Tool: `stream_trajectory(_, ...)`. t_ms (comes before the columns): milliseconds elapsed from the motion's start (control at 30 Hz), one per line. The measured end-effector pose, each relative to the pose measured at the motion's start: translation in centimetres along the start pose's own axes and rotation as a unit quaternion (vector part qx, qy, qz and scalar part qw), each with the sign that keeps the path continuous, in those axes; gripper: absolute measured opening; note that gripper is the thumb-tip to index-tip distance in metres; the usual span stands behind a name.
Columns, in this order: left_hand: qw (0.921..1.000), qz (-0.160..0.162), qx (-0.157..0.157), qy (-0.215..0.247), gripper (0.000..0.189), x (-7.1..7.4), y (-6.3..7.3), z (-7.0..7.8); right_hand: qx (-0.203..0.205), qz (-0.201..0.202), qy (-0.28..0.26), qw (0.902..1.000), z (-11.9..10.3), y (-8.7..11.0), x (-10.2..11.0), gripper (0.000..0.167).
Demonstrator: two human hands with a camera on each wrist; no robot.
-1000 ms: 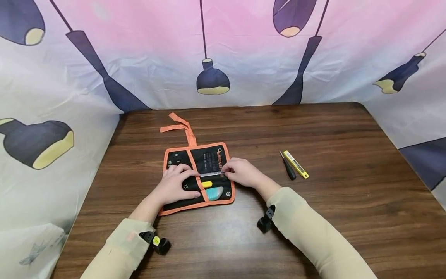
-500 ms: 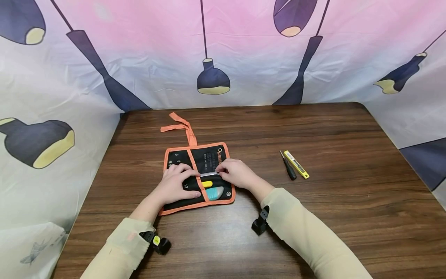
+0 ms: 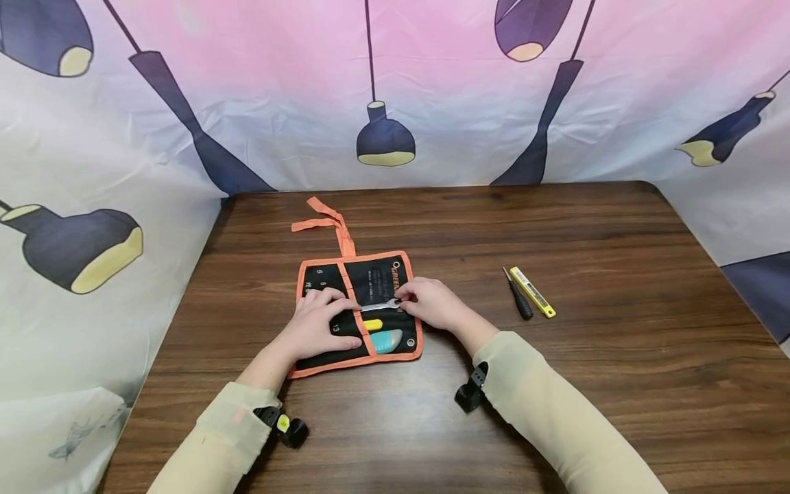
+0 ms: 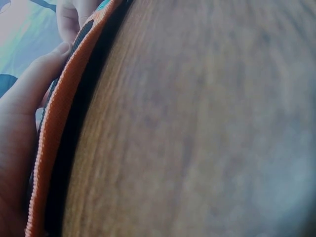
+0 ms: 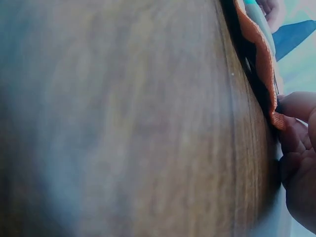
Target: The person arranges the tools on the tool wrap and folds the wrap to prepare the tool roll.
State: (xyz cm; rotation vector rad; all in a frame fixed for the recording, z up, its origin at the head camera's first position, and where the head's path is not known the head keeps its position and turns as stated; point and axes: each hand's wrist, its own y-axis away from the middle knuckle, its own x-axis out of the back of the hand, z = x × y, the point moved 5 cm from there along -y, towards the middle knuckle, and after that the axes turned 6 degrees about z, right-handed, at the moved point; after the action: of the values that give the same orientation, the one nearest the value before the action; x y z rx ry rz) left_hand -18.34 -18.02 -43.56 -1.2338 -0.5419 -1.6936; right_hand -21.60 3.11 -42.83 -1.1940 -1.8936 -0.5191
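A black tool pouch with orange trim (image 3: 321, 367) lies unrolled on the wooden table. My left hand (image 3: 317, 322) rests on its left part, thumb and fingers spread along the orange pocket edge. A silver wrench (image 3: 373, 307) sticks out of a pocket there, its left part hidden. With curled fingers, my right hand (image 3: 432, 305) pinches the wrench's open end. Below the wrench, a yellow tool end (image 3: 373, 324) and a teal and grey handle (image 3: 387, 341) stick out of other pockets. In the right wrist view, the thumb and fingers meet near the orange trim (image 5: 264, 64).
A black-handled screwdriver (image 3: 521, 302) and a yellow case with a printed label (image 3: 533, 292) lie side by side, to the right of the pouch. Orange tie straps (image 3: 343, 237) stretch from the pouch toward the table's back edge. A printed cloth (image 3: 296, 123) hangs behind the table.
My right hand slid left along the wrench, then moved back right to its end, where the jaw now shows. The left hand stays on the pouch. The head view shifted slightly.
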Motion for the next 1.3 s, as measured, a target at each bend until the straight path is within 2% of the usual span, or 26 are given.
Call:
stream_trajectory(433,1.0000,0.003,-0.001,-0.004,0.056,-0.2,0.0,0.0,0.009,-0.030,0.041,0.9986,-0.8,-0.7,-0.6,0.015)
stream_trajectory(967,0.9998,0.015,-0.015,-0.006,0.055,-0.2,-0.1,0.3,0.043,-0.030,0.087,0.9948,-2.7,-1.4,-1.3,0.017)
stream_trajectory(1300,0.9996,0.020,-0.018,-0.007,0.054,0.0,0.1,0.4,0.051,-0.025,0.074,0.9956,-3.5,-1.6,-2.1,0.019)
